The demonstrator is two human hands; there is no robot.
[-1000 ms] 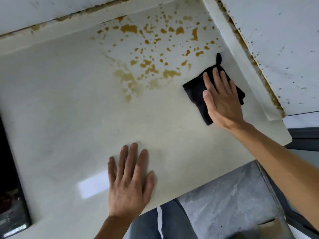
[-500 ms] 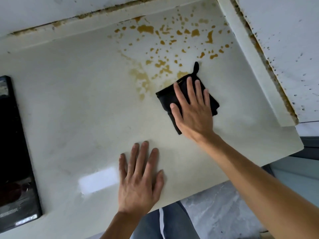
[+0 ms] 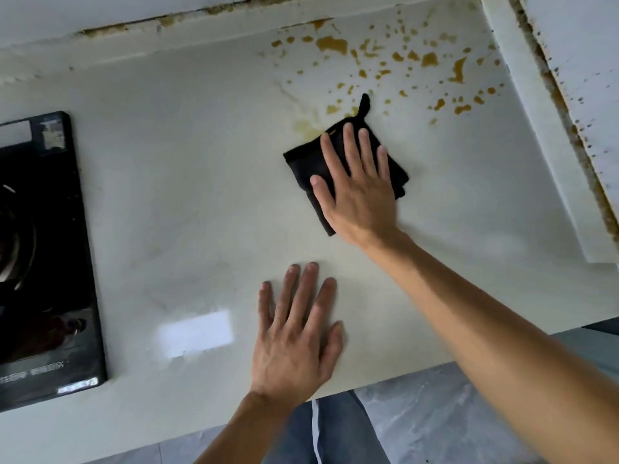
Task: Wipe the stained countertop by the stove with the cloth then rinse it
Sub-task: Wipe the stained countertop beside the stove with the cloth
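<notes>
Both hands (image 3: 360, 192) flat, fingers straight.

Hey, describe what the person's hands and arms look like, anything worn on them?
Both are bare. The left hand and right hand show no gloves, rings, watch or bracelets, and both forearms are uncovered as far as the frame shows, with no sleeve in sight. Fingernails are short and unpainted. Below the counter, blue trousers with a white stripe show.

cloth (image 3: 303, 165): black, folded, flat | countertop (image 3: 201, 182): cream, brown stains (image 3: 428, 60) at back
</notes>
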